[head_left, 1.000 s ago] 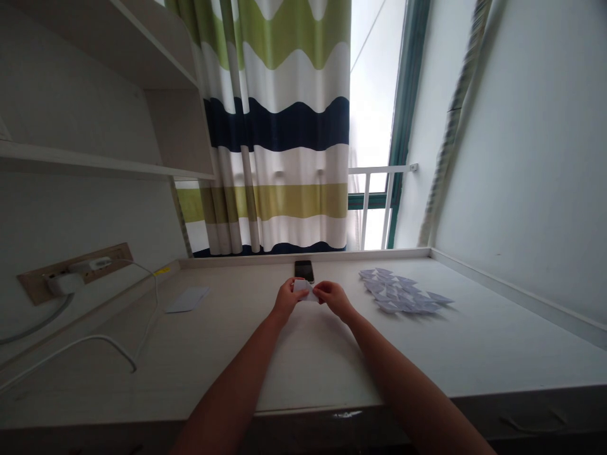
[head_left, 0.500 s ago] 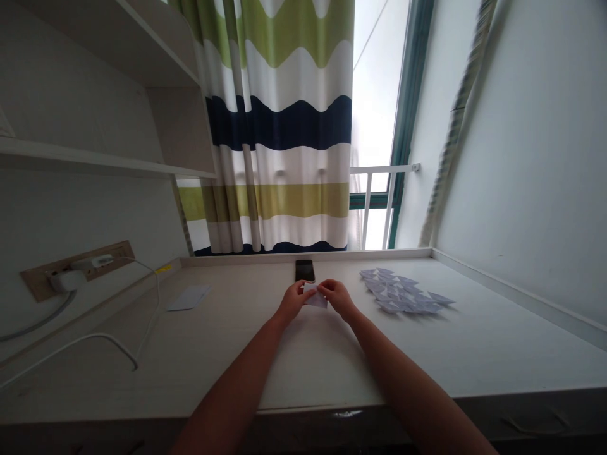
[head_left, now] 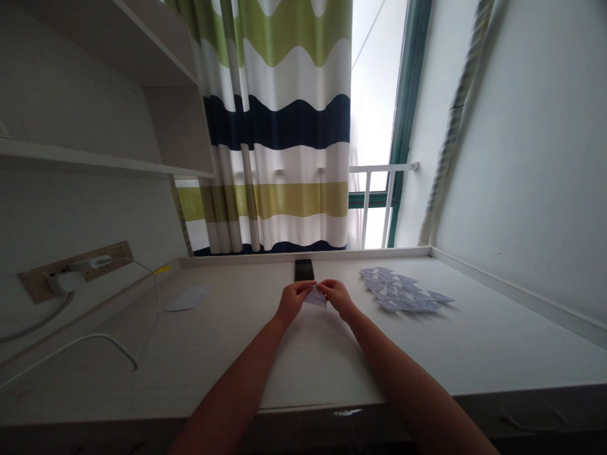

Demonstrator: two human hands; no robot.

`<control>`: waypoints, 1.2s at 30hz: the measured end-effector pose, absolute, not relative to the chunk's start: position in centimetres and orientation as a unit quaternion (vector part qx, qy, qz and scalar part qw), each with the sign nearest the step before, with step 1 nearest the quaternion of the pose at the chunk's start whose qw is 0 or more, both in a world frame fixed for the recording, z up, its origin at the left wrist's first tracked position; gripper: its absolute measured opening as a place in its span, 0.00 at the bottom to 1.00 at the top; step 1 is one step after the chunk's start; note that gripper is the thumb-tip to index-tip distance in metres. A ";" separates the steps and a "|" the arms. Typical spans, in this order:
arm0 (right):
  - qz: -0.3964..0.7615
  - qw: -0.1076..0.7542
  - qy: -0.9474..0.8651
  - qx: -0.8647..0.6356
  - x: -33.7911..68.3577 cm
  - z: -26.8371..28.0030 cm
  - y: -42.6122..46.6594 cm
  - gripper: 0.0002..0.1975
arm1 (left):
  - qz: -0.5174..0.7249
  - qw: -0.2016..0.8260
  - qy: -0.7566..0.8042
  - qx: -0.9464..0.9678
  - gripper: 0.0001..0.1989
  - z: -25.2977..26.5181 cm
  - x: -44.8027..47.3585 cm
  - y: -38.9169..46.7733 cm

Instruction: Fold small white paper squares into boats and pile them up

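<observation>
A small sheet of white paper [head_left: 317,298] is held between my two hands above the middle of the desk, and part of it looks folded over. My left hand [head_left: 291,299] pinches its upper left part, while my right hand [head_left: 334,294] grips the upper right edge with the fingertips. The two sets of fingertips nearly meet at the paper's top. Just beyond them a dark phone [head_left: 304,270] lies on the desk. To the right sits a cluster of several folded paper pieces [head_left: 403,292], pointed in shape.
Flat white paper [head_left: 188,298] lies on the desk [head_left: 227,354] at the left. A white cable [head_left: 156,297] runs from the wall socket [head_left: 76,268] across the desk's left side. Shelves [head_left: 104,155] overhang the left; a striped curtain [head_left: 294,164] hangs behind.
My left fingers have straightened and moved up toward the paper's top, closer to the right fingertips. The paper shows less of its upper left part. The right hand has barely moved.
</observation>
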State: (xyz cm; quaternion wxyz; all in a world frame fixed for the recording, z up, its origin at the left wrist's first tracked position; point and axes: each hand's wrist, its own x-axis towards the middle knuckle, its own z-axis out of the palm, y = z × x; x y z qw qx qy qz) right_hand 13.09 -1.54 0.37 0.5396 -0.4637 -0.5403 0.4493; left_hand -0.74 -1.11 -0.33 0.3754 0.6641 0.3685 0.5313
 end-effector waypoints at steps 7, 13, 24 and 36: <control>0.438 0.539 -0.546 -0.469 13.3 0.5 -1.9 0.09 | 0.512 0.397 0.354 0.674 0.11 -0.1 -0.8 -1.4; 0.411 0.542 -0.572 -0.459 13.4 0.3 -1.6 0.10 | 0.486 0.510 0.364 0.609 0.14 0.3 -0.9 -1.6; 0.363 0.539 -0.610 -0.454 13.2 0.0 -1.3 0.07 | 0.480 0.576 0.383 0.539 0.20 0.1 -1.0 -1.2; 0.359 0.532 -0.626 -0.442 13.3 -0.2 -1.1 0.08 | 0.448 0.656 0.357 0.492 0.14 -0.2 -1.5 -0.9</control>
